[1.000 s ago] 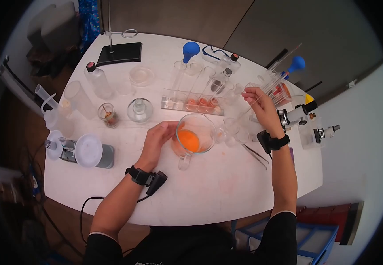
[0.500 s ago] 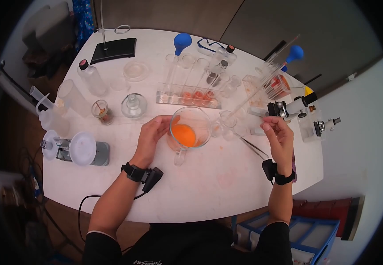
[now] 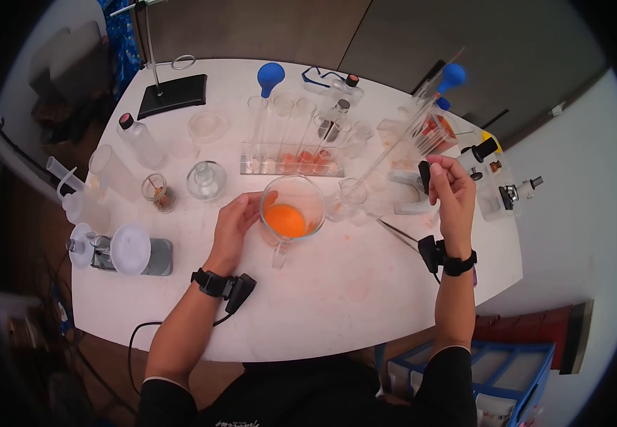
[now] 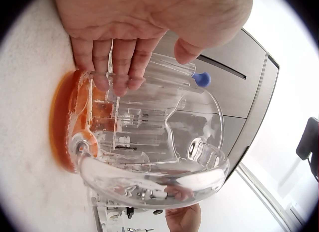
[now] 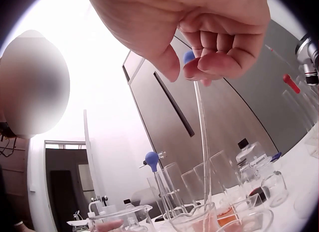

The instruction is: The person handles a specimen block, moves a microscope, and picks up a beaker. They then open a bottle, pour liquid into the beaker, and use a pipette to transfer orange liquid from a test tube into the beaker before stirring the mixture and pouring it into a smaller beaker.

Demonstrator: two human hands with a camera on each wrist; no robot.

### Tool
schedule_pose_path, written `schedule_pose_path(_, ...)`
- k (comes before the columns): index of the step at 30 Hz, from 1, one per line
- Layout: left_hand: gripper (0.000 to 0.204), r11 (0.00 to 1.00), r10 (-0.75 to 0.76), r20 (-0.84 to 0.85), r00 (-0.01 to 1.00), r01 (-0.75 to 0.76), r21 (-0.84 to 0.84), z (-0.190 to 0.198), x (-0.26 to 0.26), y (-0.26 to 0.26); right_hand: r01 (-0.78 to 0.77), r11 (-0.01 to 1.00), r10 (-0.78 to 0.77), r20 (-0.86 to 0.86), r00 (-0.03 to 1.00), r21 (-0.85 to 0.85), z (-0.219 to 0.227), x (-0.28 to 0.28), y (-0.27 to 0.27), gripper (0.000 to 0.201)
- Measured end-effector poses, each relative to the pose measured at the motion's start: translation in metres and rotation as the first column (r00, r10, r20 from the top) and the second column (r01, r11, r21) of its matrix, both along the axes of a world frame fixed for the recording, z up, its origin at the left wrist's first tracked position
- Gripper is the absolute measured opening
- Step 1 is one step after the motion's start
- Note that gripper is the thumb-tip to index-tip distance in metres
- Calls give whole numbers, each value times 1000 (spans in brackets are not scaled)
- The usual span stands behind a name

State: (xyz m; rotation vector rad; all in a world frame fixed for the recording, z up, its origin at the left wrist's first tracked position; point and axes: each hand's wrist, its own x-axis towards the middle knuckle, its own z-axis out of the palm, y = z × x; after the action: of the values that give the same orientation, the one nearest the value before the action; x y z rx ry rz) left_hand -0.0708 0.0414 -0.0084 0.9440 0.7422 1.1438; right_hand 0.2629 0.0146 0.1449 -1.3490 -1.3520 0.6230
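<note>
Shifted rightward off the pipette (image 5: 202, 129) this past second: my right hand (image 3: 454, 204), fingers loosely curled, holding nothing. Jug (image 3: 308, 193), orange liquid (image 3: 285, 221) inside: on table (image 3: 323, 309). My left hand (image 3: 234, 228): fingers straight, flat at the jug's side.

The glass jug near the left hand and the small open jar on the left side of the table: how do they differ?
The jug is much bigger than the jar. The jug has a glass handle; none shows on the jar. The jug holds orange liquid, while the jar holds small pieces, too tiny to identify. Both are see-through and stand on the white table.
</note>
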Motion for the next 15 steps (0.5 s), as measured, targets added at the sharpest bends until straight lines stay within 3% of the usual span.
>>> schedule_pose_path(9,51,1000,-16,-15,1000,16,-14,0,-1,0,10,997,-1,-111,994,79,39,0,67,34)
schedule_pose_path(15,51,1000,-23,1,1000,23,8,-2,-1,0,84,995,-82,-38,996,55,44,0,87,37)
